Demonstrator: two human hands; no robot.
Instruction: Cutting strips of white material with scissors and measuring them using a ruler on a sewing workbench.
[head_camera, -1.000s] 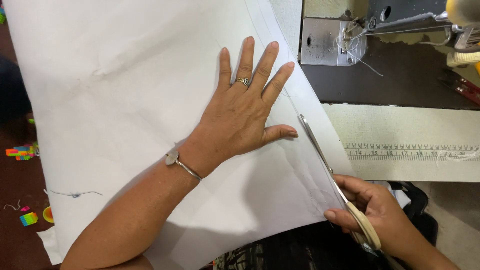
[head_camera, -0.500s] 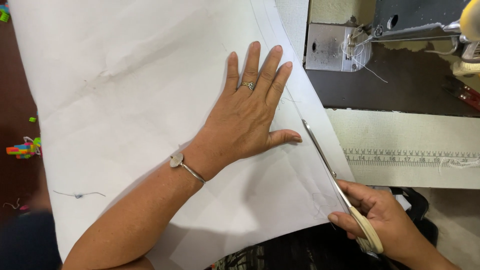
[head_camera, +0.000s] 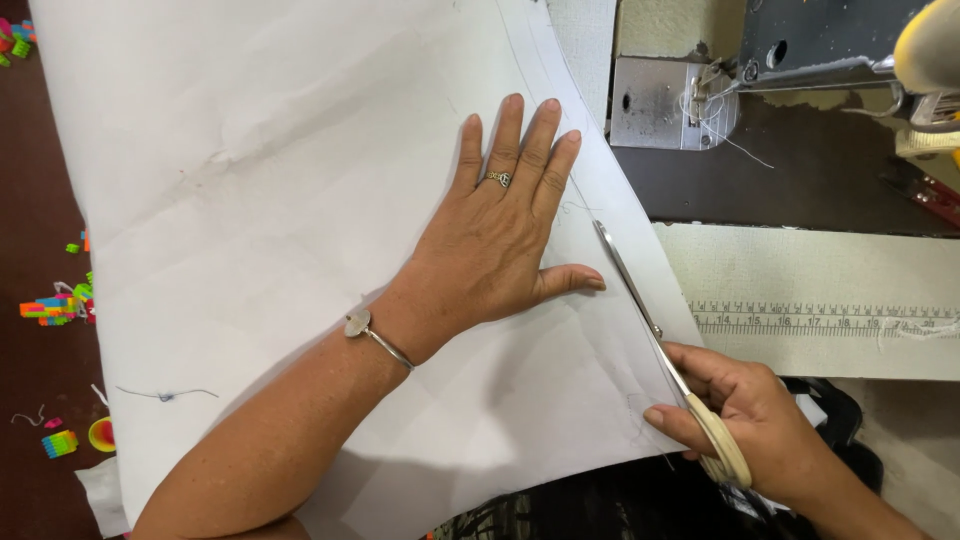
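A large white paper sheet (head_camera: 280, 200) lies spread over the table and hangs toward me. My left hand (head_camera: 500, 235) presses flat on it, fingers spread, with a ring on one finger and a thin bracelet at the wrist. My right hand (head_camera: 735, 420) grips cream-handled scissors (head_camera: 650, 320) at the sheet's right edge. Their blades point up and away from me, cutting along a faint drawn line just right of my left thumb. A narrow strip of paper lies to the right of the blades.
A sewing machine (head_camera: 800, 60) with a metal needle plate (head_camera: 655, 105) stands at the top right on a dark table. A ruler strip (head_camera: 820, 320) lies on pale cloth at the right. Small bright plastic pieces (head_camera: 55, 305) are scattered on the dark floor at the left.
The scissors have advanced a little farther up the line. My left hand stays pressed on the paper in about the same place.
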